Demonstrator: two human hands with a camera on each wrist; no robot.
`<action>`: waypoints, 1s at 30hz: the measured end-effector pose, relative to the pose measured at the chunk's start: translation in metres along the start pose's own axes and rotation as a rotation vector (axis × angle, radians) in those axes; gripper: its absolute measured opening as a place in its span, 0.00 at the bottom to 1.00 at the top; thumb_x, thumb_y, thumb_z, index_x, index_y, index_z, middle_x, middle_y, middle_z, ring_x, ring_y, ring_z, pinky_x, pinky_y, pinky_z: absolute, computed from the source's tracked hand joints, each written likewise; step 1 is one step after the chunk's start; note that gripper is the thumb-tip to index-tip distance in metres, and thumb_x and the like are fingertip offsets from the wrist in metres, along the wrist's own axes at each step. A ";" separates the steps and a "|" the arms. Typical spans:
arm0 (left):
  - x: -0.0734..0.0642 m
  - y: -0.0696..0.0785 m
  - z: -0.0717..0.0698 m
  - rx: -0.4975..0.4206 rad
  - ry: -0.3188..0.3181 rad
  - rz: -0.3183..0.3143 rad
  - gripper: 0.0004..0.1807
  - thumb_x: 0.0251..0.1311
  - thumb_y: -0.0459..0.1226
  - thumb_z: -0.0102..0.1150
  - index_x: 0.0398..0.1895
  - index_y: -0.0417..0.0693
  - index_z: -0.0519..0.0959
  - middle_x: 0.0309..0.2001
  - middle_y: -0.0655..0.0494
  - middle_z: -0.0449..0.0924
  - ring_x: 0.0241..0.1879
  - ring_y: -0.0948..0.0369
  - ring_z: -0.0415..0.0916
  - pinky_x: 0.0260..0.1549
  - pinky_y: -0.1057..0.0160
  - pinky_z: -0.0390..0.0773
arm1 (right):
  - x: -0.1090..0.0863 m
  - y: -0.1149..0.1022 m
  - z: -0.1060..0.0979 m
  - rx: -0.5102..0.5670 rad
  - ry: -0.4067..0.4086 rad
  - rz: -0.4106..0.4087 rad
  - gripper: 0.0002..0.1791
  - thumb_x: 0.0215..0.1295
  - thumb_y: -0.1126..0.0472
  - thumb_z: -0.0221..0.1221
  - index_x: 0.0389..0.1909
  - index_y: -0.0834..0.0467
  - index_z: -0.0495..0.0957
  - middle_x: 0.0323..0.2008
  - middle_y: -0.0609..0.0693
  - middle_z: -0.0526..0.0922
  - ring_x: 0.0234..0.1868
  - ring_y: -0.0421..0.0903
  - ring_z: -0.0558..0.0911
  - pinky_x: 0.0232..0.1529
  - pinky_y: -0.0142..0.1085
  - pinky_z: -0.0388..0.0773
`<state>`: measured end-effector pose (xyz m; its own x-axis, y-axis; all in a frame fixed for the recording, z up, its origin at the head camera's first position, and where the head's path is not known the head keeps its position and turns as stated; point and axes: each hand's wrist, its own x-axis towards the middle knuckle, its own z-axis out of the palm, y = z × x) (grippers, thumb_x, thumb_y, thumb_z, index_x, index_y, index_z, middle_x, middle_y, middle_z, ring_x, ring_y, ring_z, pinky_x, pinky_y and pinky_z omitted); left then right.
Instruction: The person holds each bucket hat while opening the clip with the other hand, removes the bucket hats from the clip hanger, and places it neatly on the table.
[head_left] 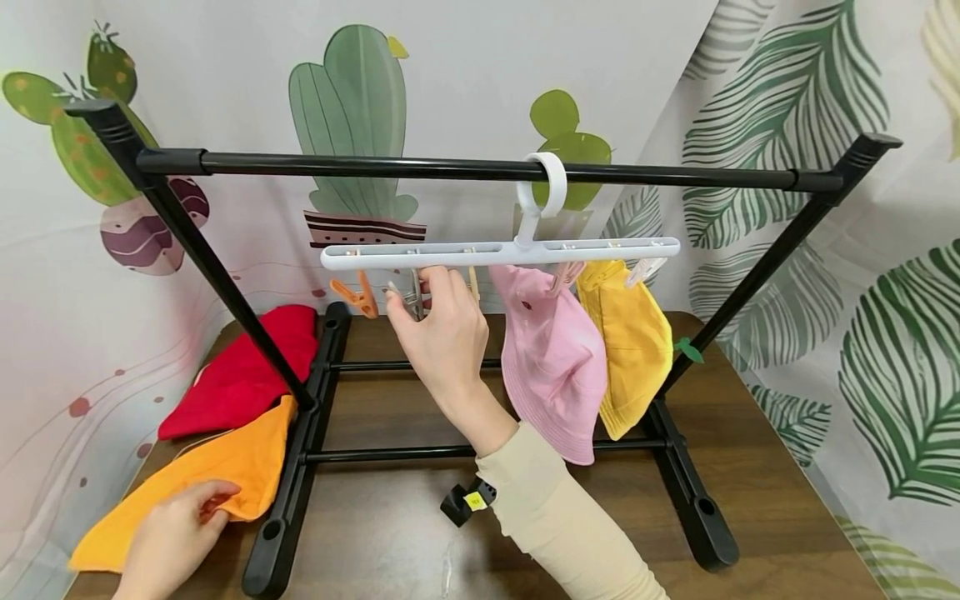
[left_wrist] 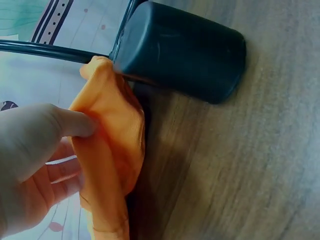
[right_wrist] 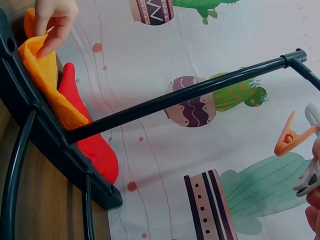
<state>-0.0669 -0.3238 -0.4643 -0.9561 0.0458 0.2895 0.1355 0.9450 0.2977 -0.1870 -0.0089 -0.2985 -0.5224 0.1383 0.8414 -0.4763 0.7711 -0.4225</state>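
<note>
The left hand pinches at near left. The cream-sleeved right arm reaches from near right toward the middle, the right hand raised, fingers bent.

- Orange cloth: plain, soft, spread at the left of the desk, just beside the black stand foot; near edge gathered into a fold, pinched in the left grip.
- Grey clip: small, beneath the white hanger, partly hidden, held between thumb and fingers of the right grip.
</note>
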 end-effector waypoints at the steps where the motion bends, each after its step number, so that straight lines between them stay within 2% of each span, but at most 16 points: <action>1: -0.001 0.000 0.000 0.001 -0.025 -0.009 0.16 0.34 0.28 0.68 0.31 0.49 0.82 0.27 0.55 0.80 0.23 0.59 0.73 0.21 0.60 0.71 | 0.000 0.000 0.000 0.000 0.000 -0.001 0.13 0.49 0.51 0.64 0.32 0.54 0.74 0.25 0.45 0.75 0.23 0.40 0.73 0.21 0.33 0.71; 3: -0.002 -0.001 0.000 0.002 -0.088 -0.033 0.16 0.35 0.29 0.68 0.33 0.49 0.81 0.27 0.55 0.80 0.24 0.59 0.73 0.21 0.59 0.71 | 0.000 -0.001 -0.001 0.000 0.004 -0.003 0.13 0.49 0.51 0.64 0.32 0.54 0.74 0.25 0.45 0.75 0.23 0.40 0.74 0.21 0.33 0.71; 8: -0.007 0.001 -0.001 0.007 -0.198 -0.059 0.16 0.37 0.30 0.68 0.34 0.50 0.81 0.29 0.56 0.80 0.26 0.58 0.75 0.24 0.57 0.73 | 0.000 -0.001 -0.001 0.003 0.008 -0.005 0.14 0.49 0.52 0.64 0.31 0.54 0.74 0.25 0.45 0.75 0.22 0.40 0.74 0.20 0.33 0.71; 12: -0.010 0.002 0.000 0.010 -0.313 -0.080 0.15 0.38 0.33 0.71 0.34 0.52 0.81 0.33 0.56 0.81 0.31 0.58 0.76 0.30 0.55 0.76 | -0.001 -0.002 -0.001 0.005 -0.002 0.003 0.13 0.49 0.52 0.64 0.31 0.54 0.74 0.25 0.45 0.75 0.23 0.40 0.74 0.20 0.33 0.71; 15: -0.011 0.003 0.001 0.003 -0.364 -0.096 0.17 0.39 0.35 0.71 0.37 0.50 0.81 0.38 0.51 0.81 0.36 0.53 0.78 0.35 0.49 0.76 | -0.001 -0.003 -0.002 0.003 -0.007 0.008 0.13 0.50 0.52 0.64 0.32 0.54 0.74 0.26 0.45 0.75 0.23 0.41 0.74 0.21 0.33 0.71; 22: -0.010 0.004 0.005 -0.003 -0.391 -0.097 0.18 0.41 0.37 0.70 0.41 0.47 0.82 0.41 0.46 0.82 0.40 0.48 0.78 0.39 0.45 0.75 | 0.000 -0.003 -0.001 0.006 0.001 0.002 0.14 0.50 0.51 0.64 0.33 0.54 0.74 0.26 0.45 0.76 0.23 0.41 0.75 0.21 0.33 0.72; 30: -0.007 0.002 0.008 -0.019 -0.360 -0.040 0.19 0.41 0.35 0.70 0.42 0.44 0.82 0.43 0.46 0.81 0.43 0.47 0.77 0.42 0.44 0.74 | 0.000 -0.005 -0.002 0.000 -0.010 0.001 0.16 0.52 0.49 0.64 0.35 0.54 0.75 0.27 0.45 0.76 0.24 0.41 0.75 0.21 0.32 0.72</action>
<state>-0.0623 -0.3192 -0.4729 -0.9904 0.1239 -0.0607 0.0982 0.9422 0.3205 -0.1833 -0.0118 -0.2958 -0.5294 0.1328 0.8379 -0.4758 0.7712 -0.4229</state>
